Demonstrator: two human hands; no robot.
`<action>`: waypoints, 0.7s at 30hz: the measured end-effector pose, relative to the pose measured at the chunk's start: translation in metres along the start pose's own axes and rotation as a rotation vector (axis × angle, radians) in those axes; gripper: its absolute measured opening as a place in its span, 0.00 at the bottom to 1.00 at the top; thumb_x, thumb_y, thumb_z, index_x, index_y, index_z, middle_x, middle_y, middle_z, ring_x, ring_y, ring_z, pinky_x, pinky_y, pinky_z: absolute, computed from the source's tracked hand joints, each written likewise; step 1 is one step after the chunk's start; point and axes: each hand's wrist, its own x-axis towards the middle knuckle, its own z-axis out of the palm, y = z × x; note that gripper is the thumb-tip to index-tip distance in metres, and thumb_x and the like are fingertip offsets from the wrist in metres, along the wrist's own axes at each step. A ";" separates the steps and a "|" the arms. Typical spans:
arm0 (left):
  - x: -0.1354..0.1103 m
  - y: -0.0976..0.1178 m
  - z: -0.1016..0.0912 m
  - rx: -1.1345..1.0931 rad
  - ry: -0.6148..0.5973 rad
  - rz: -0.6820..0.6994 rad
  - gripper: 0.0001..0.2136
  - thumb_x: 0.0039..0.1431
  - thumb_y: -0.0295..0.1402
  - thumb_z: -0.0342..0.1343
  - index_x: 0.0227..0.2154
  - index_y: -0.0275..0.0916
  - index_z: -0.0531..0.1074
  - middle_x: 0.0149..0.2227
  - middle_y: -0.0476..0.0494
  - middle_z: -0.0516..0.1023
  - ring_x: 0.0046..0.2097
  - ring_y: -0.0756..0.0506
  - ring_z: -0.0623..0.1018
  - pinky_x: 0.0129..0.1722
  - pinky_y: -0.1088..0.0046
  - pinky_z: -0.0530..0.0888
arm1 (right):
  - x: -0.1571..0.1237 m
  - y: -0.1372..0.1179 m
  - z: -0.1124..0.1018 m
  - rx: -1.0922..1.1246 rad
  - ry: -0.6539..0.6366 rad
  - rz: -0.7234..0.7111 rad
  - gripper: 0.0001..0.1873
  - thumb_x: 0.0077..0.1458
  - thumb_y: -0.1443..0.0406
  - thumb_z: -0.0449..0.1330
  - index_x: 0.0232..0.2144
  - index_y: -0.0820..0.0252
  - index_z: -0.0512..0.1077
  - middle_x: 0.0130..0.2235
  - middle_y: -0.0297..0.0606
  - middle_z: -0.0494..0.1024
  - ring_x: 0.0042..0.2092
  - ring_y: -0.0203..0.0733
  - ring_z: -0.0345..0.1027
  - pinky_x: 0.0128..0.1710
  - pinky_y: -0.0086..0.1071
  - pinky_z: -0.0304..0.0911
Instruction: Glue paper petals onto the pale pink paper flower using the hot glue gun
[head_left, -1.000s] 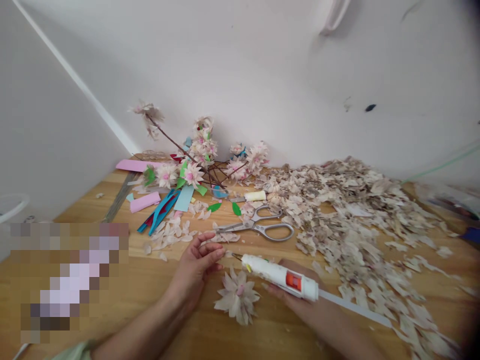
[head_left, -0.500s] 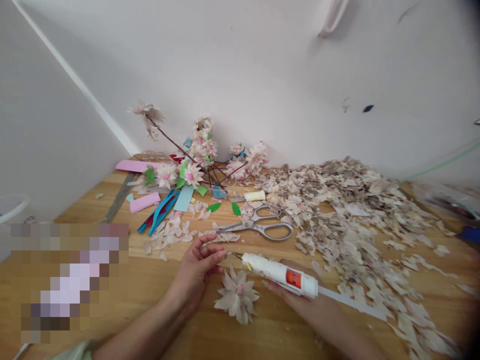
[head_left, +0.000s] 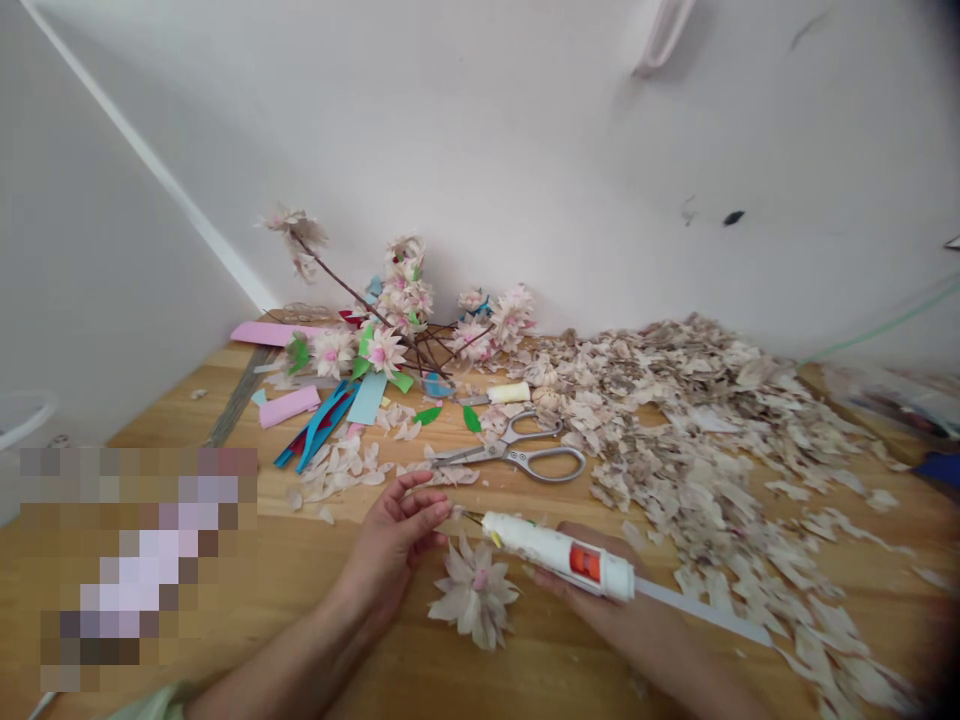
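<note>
My right hand (head_left: 577,570) is wrapped round a white glue gun (head_left: 551,547) with an orange part on its side and a long clear glue stick out of its back end. Its thin metal tip points left at my left hand (head_left: 409,520). There, thumb and forefinger pinch a small pale petal (head_left: 457,511), mostly hidden by the fingertips; the nozzle is at or very near it. Between the hands, a flower (head_left: 474,592) of layered off-white petals with a pink centre sits low over the table, and what supports it is hard to see.
Silver scissors (head_left: 517,452) lie beyond my hands, near loose petals (head_left: 349,468) and blue strips (head_left: 322,425). Flowered branches (head_left: 397,335) stand at the back by the wall. A large heap of dried petals (head_left: 697,400) covers the right side. The left front is pixelated.
The glue gun has shifted very slightly left, its tip closer to the pinched fingers. My left hand and the flower stay in place.
</note>
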 end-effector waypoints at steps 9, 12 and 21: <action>-0.001 0.002 0.003 -0.035 0.016 -0.039 0.18 0.43 0.14 0.62 0.37 0.35 0.68 0.25 0.53 0.77 0.24 0.54 0.76 0.19 0.84 0.74 | -0.001 0.000 -0.003 -0.046 0.034 -0.011 0.14 0.53 0.55 0.57 0.21 0.54 0.66 0.23 0.31 0.71 0.26 0.40 0.66 0.25 0.32 0.63; 0.000 0.002 0.002 -0.046 0.008 -0.055 0.18 0.44 0.14 0.62 0.37 0.35 0.68 0.25 0.52 0.77 0.23 0.55 0.76 0.20 0.84 0.74 | 0.003 0.008 -0.006 -0.102 0.059 0.034 0.14 0.53 0.53 0.56 0.25 0.55 0.70 0.25 0.34 0.75 0.28 0.43 0.69 0.28 0.34 0.66; 0.005 0.006 -0.007 -0.017 -0.062 -0.012 0.22 0.36 0.21 0.70 0.36 0.36 0.70 0.25 0.53 0.77 0.25 0.54 0.76 0.22 0.84 0.74 | 0.021 0.051 -0.015 -0.151 0.154 0.124 0.17 0.51 0.52 0.59 0.36 0.57 0.75 0.39 0.40 0.81 0.40 0.51 0.74 0.42 0.42 0.69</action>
